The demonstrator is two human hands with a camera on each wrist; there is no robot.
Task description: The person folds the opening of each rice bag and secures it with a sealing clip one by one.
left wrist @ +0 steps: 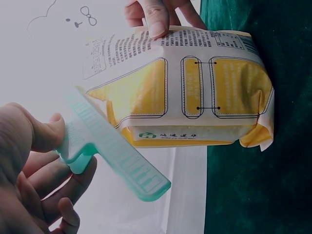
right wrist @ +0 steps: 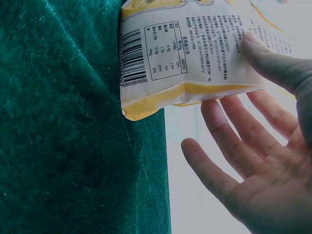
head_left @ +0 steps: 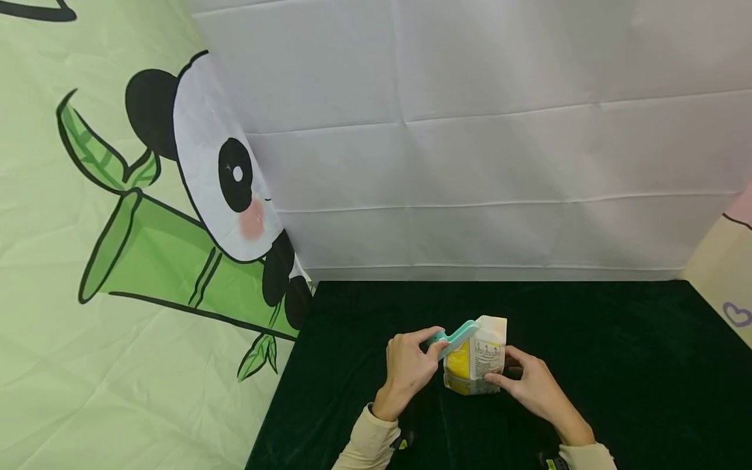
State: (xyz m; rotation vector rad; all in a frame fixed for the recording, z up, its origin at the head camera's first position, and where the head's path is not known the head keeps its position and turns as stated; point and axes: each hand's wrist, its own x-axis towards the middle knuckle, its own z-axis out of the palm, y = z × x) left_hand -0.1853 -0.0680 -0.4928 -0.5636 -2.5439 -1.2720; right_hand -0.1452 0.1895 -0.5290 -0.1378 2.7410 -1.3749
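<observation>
A white and yellow food bag, printed with small text and a barcode, stands on the dark green cloth. My left hand pinches a turquoise bag clip between thumb and fingers. The clip slants across the bag's upper end; whether it grips the bag cannot be told. On the bag's other side is my right hand, holding it lower down. In the right wrist view the right thumb lies on the printed face of the bag, with the fingers at its far edge.
Dark green velvety cloth covers the table. Behind it hangs a creased white sheet. To the left is a pale green sheet with a panda print, and a cream sheet borders the right side.
</observation>
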